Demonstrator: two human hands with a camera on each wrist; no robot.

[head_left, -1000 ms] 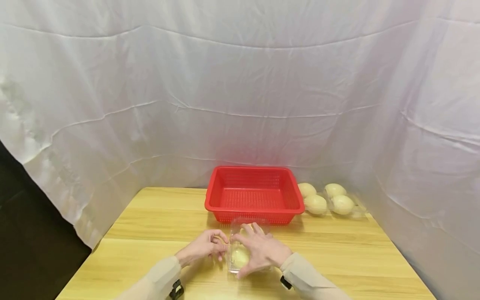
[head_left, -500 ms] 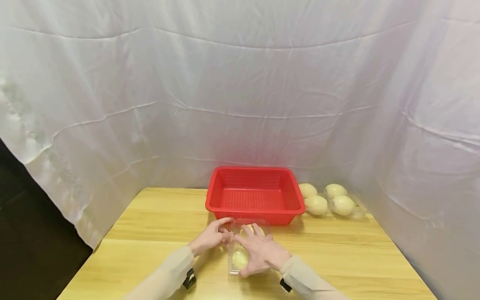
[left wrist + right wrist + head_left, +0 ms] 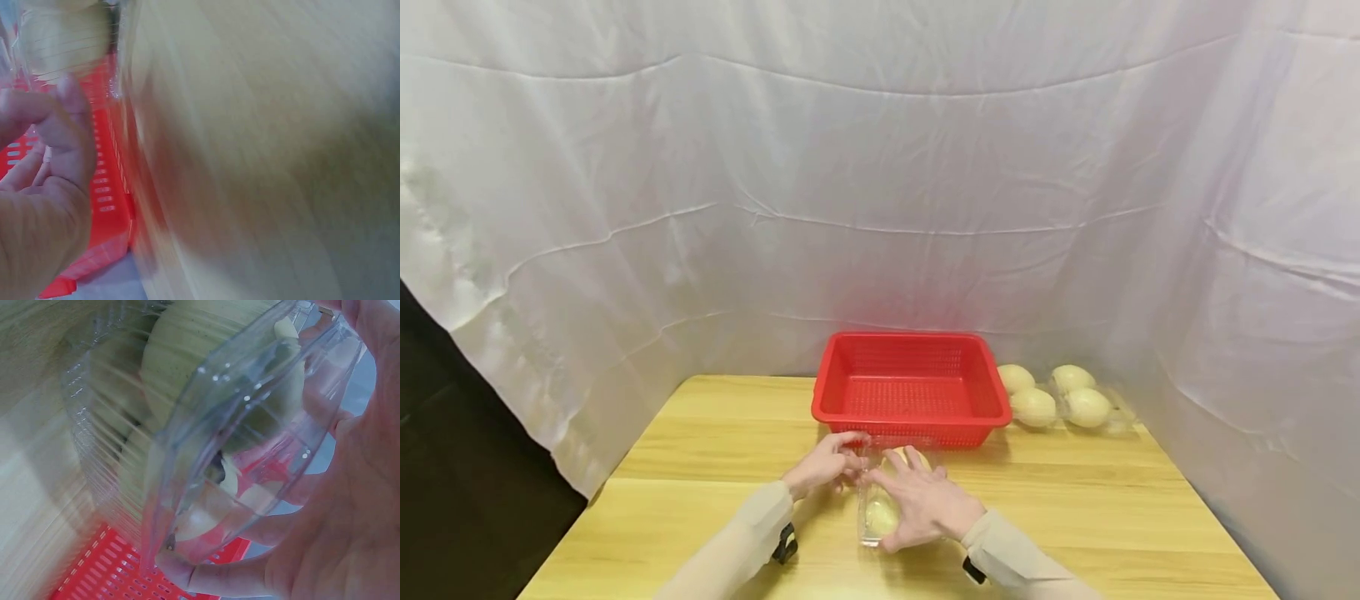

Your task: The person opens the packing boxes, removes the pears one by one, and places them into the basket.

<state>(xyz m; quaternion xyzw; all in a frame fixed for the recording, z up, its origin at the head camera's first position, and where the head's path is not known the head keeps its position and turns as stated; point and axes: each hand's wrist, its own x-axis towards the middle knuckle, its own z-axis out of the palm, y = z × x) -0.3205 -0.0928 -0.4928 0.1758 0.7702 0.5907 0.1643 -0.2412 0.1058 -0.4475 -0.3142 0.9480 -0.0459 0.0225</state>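
A clear plastic clamshell box [image 3: 871,537] with pale yellow fruits [image 3: 882,514] inside rests on the table in front of the basket, in the head view. My right hand [image 3: 921,502] lies across its top with spread, bent fingers, gripping the lid [image 3: 250,406] in the right wrist view. Beside the box's far left corner, my left hand [image 3: 827,465] has bent fingers and pinches the rim. The left wrist view shows the left hand [image 3: 53,137] just below the box, its fingertips at the plastic edge. The kind of fruit is not clear.
A red plastic basket [image 3: 910,425] stands behind the box at the back of the wooden table [image 3: 1075,517]. To its right, more pale yellow fruits [image 3: 1033,408] lie in clear packs. Pale cloth [image 3: 880,167] hangs around the back and sides.
My left hand has moved forward and right, along the box's left side to its far corner. My right hand has stayed on the lid, almost unmoved.
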